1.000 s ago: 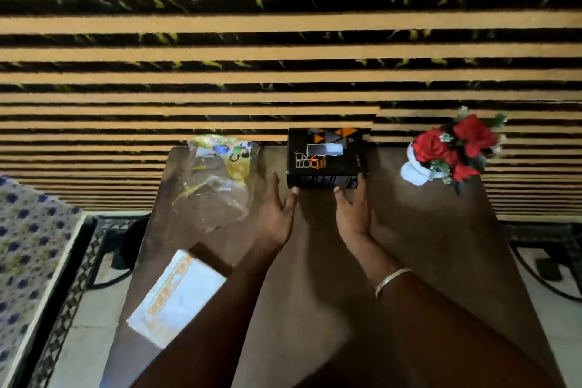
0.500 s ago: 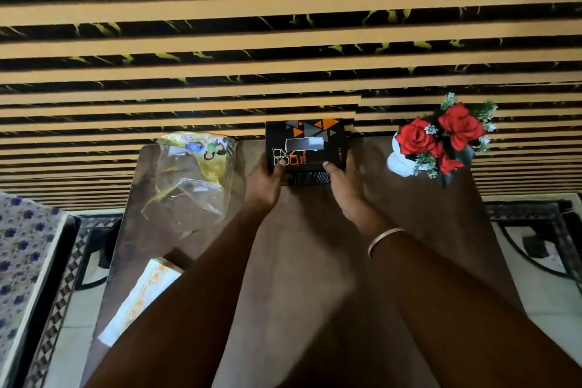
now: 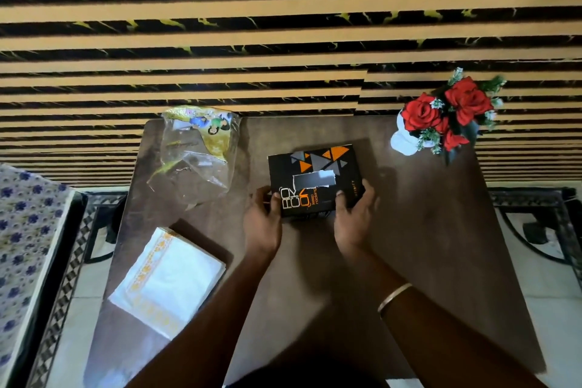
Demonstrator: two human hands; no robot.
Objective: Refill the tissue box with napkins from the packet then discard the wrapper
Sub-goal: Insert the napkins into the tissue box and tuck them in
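Note:
A black tissue box (image 3: pixel 315 178) with orange and grey triangles and a torn slot on top is held over the middle of the brown table (image 3: pixel 425 246). My left hand (image 3: pixel 263 224) grips its near left corner and my right hand (image 3: pixel 354 217) grips its near right corner. A stack of white napkins (image 3: pixel 170 282) with an orange border lies at the table's near left. The clear plastic wrapper (image 3: pixel 195 154) with a yellow printed top lies crumpled at the far left.
A white vase of red roses (image 3: pixel 441 118) stands at the table's far right corner. A striped black and tan wall runs behind the table. A floral-covered bed edge (image 3: pixel 25 230) sits to the left, with patterned floor on both sides.
Both hands reached the box at the table's far edge, took hold of it and pulled it nearer to me, toward the table's middle.

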